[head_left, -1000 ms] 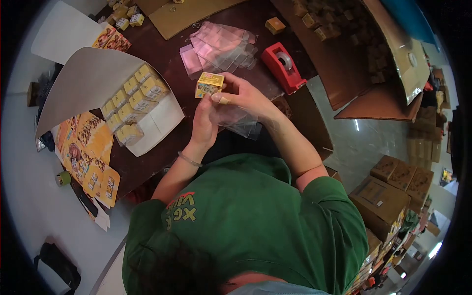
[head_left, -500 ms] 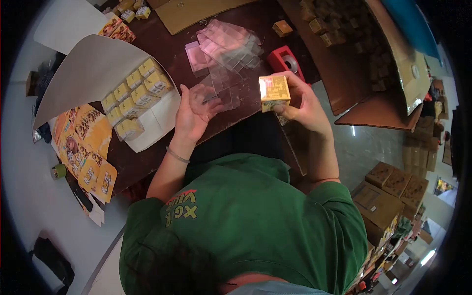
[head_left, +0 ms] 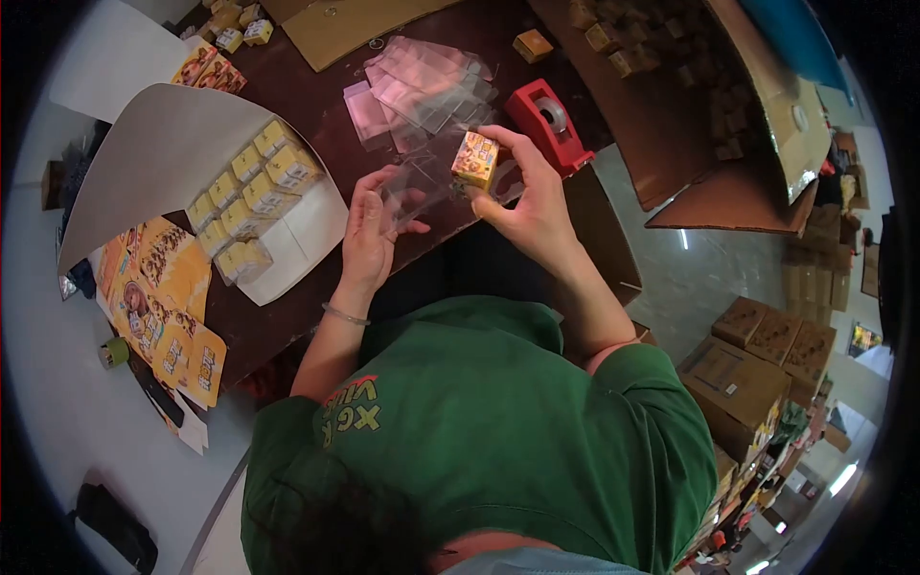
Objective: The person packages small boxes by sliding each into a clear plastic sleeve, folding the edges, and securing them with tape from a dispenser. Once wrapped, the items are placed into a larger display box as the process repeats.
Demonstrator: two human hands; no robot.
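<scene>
My right hand [head_left: 525,196] grips a small yellow printed box [head_left: 474,158] between thumb and fingers, raised over the near part of the dark table. Facing it, my left hand [head_left: 370,230] has its fingers curled round a clear plastic sleeve [head_left: 414,195], whose outline is faint. The box is just right of the sleeve. Beyond both hands lies a heap of flat clear plastic sleeves [head_left: 422,91], tinted pink in places. To the left, a white carton [head_left: 316,244] holds rows of wrapped yellow boxes [head_left: 251,196].
A red tape dispenser [head_left: 570,144] stands right of the sleeves, with a lone yellow box [head_left: 532,45] behind it. At the right, a large open cardboard box [head_left: 661,182] contains many small boxes. Printed yellow card sheets [head_left: 158,287] lie at the left edge.
My right hand has brought the yellow box leftward, nearer my left hand, and turned it so a printed face shows. The left hand's fingers have curled in more around the clear sleeve.
</scene>
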